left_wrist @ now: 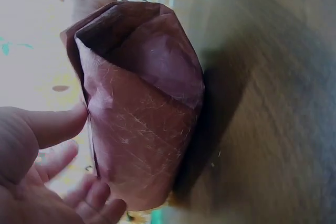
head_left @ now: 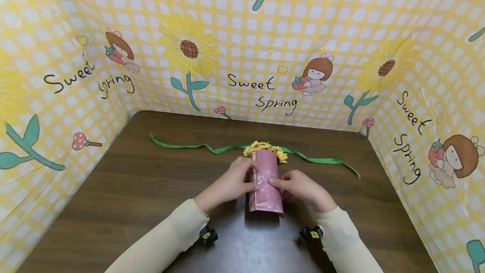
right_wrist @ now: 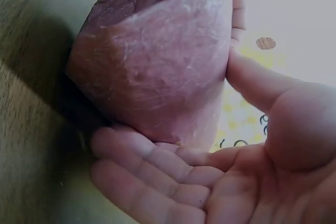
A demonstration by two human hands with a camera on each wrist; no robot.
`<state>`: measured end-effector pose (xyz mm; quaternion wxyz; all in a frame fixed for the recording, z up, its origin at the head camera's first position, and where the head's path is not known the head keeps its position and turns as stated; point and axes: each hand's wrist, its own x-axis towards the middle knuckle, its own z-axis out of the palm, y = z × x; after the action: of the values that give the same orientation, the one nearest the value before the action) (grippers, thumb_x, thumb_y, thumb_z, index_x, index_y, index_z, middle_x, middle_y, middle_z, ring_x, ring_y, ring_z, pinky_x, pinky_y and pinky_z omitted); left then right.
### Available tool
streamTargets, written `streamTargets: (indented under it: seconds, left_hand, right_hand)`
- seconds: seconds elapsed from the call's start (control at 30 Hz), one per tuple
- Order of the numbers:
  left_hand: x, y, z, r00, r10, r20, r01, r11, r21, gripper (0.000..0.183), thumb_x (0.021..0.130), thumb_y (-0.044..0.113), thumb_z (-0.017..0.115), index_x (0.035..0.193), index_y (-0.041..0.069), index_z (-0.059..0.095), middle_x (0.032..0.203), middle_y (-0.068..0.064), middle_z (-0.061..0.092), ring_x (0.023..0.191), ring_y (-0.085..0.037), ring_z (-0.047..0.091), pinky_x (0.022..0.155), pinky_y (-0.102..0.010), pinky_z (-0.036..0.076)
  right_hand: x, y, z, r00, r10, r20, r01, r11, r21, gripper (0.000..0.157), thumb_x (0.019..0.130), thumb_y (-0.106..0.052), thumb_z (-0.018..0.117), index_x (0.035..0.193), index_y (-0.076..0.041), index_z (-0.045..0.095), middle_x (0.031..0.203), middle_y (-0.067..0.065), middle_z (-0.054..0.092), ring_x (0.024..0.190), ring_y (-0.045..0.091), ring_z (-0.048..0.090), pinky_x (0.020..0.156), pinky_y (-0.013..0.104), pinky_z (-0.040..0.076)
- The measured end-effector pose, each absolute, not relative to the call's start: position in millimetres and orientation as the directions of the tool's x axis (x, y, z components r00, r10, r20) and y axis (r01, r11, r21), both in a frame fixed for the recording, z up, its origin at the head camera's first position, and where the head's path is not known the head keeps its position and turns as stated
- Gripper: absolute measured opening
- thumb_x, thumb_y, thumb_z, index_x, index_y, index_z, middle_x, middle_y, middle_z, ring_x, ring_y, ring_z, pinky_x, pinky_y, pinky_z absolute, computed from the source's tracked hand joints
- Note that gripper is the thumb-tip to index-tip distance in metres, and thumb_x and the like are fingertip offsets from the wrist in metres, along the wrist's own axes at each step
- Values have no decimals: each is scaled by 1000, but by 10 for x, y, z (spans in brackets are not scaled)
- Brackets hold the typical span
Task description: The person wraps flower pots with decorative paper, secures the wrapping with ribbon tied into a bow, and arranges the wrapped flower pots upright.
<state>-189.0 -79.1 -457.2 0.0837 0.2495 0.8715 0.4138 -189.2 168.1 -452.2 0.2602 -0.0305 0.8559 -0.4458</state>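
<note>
The left hand (head_left: 235, 181) and right hand (head_left: 304, 189) grip the wrap (head_left: 266, 169); light, even pressure should seat its edge (head_left: 255, 200) without crushing the flowers (head_left: 260, 146).

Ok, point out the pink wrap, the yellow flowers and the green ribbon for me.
Pink wrap (head_left: 266, 168): head view, upper part of its outer face.
Yellow flowers (head_left: 260, 146): head view, petals above the wrap.
Green ribbon (head_left: 322, 161): head view, its right-hand stretch.
</note>
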Motion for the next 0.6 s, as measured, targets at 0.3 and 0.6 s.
streamTargets:
  seconds: [0.3, 0.6]
  left_hand:
    - [-1982, -847, -4756, -817, 434, -380, -278, 281, 919, 85, 87, 24, 83, 146, -6, 31, 127, -25, 58, 104, -29, 67, 87, -48, 58]
    - [-2019, -799, -4801, -787, 452, -421, -389, 165, 906, 81, 91, 15, 76, 151, -9, 28, 130, -27, 57, 102, -31, 71, 92, -47, 58]
  right_hand:
    - [-1920, 1678, -4580, -814, -346, -467, 269, 488, -830, 47, 97, -41, 70, 102, 5, 68, 84, 12, 74, 74, 23, 73, 72, 44, 63]
    - [-1924, 1672, -4663, -811, -332, -481, 334, 413, -848, 46, 99, -37, 66, 110, 7, 62, 88, 13, 71, 75, 21, 72, 72, 43, 62]
